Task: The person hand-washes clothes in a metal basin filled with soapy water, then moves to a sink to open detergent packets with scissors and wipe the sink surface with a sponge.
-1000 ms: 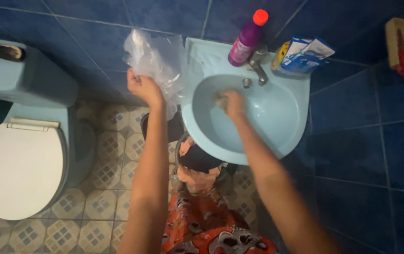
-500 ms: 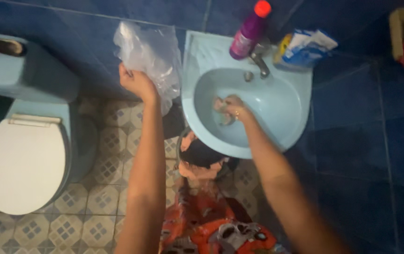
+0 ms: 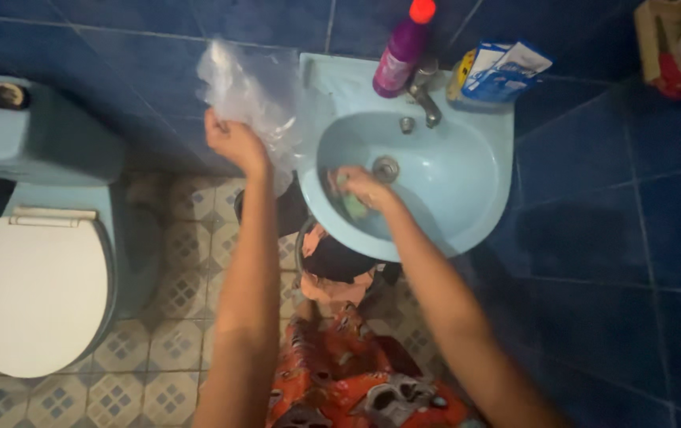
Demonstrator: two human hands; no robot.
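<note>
My left hand (image 3: 232, 141) is raised to the left of the basin and grips a clear crumpled plastic bag (image 3: 255, 99), which hangs against the blue tiled wall. My right hand (image 3: 362, 188) is down inside the pale blue sink (image 3: 467, 190), pressing a small greenish sponge (image 3: 354, 206) against the left inner wall of the bowl. The metal drain (image 3: 385, 168) shows just beyond my fingers. A chrome tap (image 3: 424, 98) stands at the back of the basin.
A purple bottle with a red cap (image 3: 400, 51) and a blue-white packet (image 3: 499, 73) sit on the sink's back ledge. A pale blue toilet with a white shut lid (image 3: 31, 289) stands at left. A bin with dark and orange cloth (image 3: 336, 265) sits under the sink.
My right hand has slid from the middle of the bowl to its left inner wall, uncovering the drain. My left hand keeps the bag held up in nearly the same place.
</note>
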